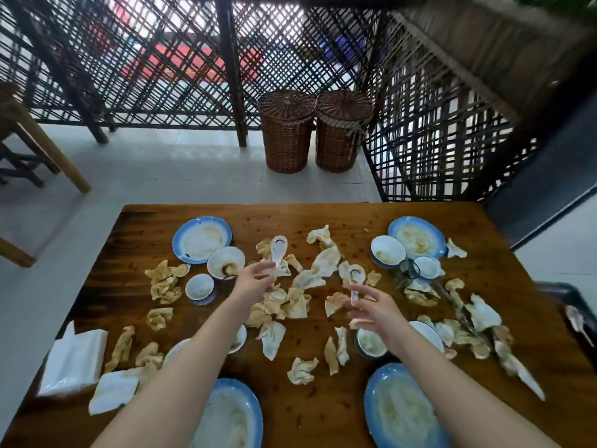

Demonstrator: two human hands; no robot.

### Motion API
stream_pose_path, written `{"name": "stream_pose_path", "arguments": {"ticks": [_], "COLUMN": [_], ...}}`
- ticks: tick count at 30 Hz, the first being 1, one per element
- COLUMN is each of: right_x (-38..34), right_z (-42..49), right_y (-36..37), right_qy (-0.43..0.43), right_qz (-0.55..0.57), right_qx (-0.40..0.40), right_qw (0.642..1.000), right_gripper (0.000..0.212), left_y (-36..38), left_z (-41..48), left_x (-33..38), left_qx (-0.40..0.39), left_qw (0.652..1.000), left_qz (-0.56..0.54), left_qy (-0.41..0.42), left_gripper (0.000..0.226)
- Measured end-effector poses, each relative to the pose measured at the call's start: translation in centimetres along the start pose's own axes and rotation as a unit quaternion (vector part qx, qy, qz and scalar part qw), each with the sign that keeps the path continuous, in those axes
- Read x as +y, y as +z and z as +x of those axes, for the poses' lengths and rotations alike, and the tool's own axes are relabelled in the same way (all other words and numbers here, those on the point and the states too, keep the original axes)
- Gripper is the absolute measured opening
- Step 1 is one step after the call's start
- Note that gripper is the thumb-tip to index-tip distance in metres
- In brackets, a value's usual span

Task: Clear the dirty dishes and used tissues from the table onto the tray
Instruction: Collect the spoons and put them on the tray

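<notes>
L hand (255, 281) pinches a white spoon (278, 250) by its handle, scoop end twd 1 o'clock. R hand (378, 310) pinches a second spoon (356, 276), long axis approx 6–12. Both are held over the used tissues (323, 266) mid-bench (323, 218). Tray not in view, so can't tell which way it lies. Nearest dish is the stained small bowl (226, 261), 10 o'clock fr L hand; L is nearer.

Left hand (255, 281) pinches spoon (278, 252); right hand (376, 310) pinches second spoon (355, 278).
</notes>
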State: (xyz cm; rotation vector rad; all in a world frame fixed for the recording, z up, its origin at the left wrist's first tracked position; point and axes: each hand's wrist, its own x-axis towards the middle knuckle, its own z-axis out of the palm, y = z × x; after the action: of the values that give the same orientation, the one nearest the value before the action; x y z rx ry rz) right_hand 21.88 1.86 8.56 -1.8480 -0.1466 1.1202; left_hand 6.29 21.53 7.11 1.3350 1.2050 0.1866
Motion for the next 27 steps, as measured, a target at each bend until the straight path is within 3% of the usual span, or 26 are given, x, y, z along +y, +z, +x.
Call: {"name": "stream_pose_path", "arguments": {"ticks": [12, 19, 27], "right_x": [10.8, 17.7, 22.4], "right_z": [-11.4, -17.7, -22.4], "right_y": [-14.7, -22.5, -30.3], "right_qy": [-0.041, -0.006, -0.016], "right_qz": [0.057, 0.06, 0.152], "right_qx": [0.085, 0.147, 0.214], "right_qw": [0.994, 0.987, 0.965], "right_gripper": [0.025, 0.027, 0.036], "left_y": [15.3, 26.5, 37.2], "left_z": [-13.8, -20.7, -24.4], "left_x": [-1.7, -4.7, -4.5], "left_qx": [-0.06, -0.148, -0.205], "left_qw": [0.993, 0.983, 0.971], "left_qz": [0.072, 0.097, 0.118], "left_qy": [0.072, 0.045, 0.031], "left_gripper": [0.026, 0.031, 0.045]}}
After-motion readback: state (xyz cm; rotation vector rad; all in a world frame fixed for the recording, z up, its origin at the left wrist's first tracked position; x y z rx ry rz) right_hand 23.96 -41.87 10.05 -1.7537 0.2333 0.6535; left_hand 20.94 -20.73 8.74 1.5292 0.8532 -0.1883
